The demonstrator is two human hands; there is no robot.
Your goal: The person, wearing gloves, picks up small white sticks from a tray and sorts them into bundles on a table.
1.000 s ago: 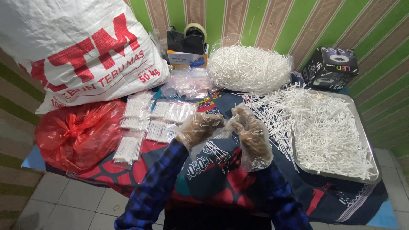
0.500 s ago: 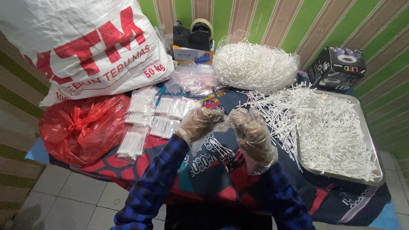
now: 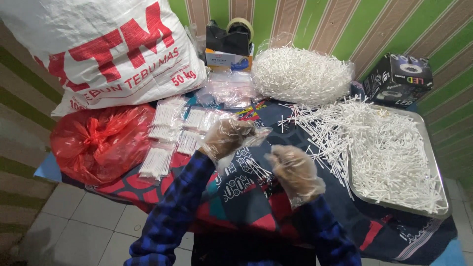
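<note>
Both my hands wear loose clear plastic gloves over blue checked sleeves. My left hand (image 3: 225,139) is raised above the patterned cloth (image 3: 256,197) and pinches a small clear plastic bag (image 3: 257,134). A little lower and to the right, my right hand (image 3: 294,170) has its fingers curled inward, and its palm side is hidden. Loose white sticks (image 3: 320,123) lie spread just right of the hands and fill a metal tray (image 3: 441,207). Small filled packets of sticks (image 3: 167,135) lie in rows left of my left hand.
A red plastic bag (image 3: 96,140) and a big white printed sack (image 3: 108,49) sit at the left. At the back are a tape dispenser (image 3: 229,37), empty clear bags (image 3: 229,91), a clear bag heaped with sticks (image 3: 300,74) and a black box (image 3: 399,81). Tiled floor lies below.
My hands were close together in front of me. They are now apart: the right hand has dropped lower and to the right, while the left stays up with the clear bag.
</note>
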